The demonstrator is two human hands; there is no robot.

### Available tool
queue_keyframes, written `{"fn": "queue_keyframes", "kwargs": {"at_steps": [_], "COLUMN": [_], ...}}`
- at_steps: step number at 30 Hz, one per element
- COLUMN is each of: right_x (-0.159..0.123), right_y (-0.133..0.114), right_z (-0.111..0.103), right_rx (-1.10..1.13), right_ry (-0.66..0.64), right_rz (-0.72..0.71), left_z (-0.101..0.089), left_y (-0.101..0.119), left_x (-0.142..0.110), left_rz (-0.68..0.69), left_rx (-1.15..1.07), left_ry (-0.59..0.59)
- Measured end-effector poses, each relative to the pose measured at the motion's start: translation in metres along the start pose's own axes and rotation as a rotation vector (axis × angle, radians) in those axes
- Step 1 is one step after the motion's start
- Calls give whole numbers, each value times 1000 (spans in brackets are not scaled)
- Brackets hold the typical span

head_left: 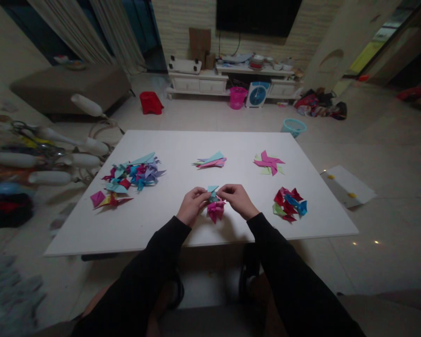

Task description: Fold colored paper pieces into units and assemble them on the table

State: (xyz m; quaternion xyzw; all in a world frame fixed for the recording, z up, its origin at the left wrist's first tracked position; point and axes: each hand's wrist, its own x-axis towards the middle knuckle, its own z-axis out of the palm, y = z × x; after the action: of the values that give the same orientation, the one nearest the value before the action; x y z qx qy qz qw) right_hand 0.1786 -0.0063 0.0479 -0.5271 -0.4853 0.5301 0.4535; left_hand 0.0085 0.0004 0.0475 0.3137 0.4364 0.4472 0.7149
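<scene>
Light-blue folded paper piece (pixel 213 188) partly hidden by fingers (pixel 203 196). Wide black television (pixel 257 16) cut off by top edge. Grey lumpy heap (pixel 12 295) blurred, cropped at left.

Table (pixel 175 145): folded-paper heap (pixel 140 171) lying left; paper stack (pixel 212 162) lying centre rear; pinwheel (pixel 268 161) lying right of stack; second heap (pixel 290 203) sitting before pinwheel. Between left hand (pixel 193 206) and right hand (pixel 240 201): far piece (pixel 213 189) sitting beyond near piece (pixel 215 212), possibly touching. Behind table: cabinet (pixel 196 84) standing, fan (pixel 258 96) before it.
</scene>
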Motion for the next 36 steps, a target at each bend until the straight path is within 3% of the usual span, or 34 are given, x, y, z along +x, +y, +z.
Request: {"fn": "queue_keyframes", "kwargs": {"at_steps": [16,23,28,32,36], "right_x": [1,-5,-17,-27,-44], "right_y": [2,-2,-7,-13,-21], "right_z": [-3,-4,-10,-34,-93], "right_rx": [-60,-264,-530,-776,-949], "right_ry": [28,45,126,223,406], "right_rz": [-37,-106,-163,-203,-110], "left_z": [-1,1,2,1,1], "left_y": [-1,-5,-13,-21,-27], "left_x": [1,2,3,2,5], "left_rz": [-10,2,11,35,96], "left_rx": [25,84,179,294,359], "left_ry": [10,-4,-33,-53,-54]}}
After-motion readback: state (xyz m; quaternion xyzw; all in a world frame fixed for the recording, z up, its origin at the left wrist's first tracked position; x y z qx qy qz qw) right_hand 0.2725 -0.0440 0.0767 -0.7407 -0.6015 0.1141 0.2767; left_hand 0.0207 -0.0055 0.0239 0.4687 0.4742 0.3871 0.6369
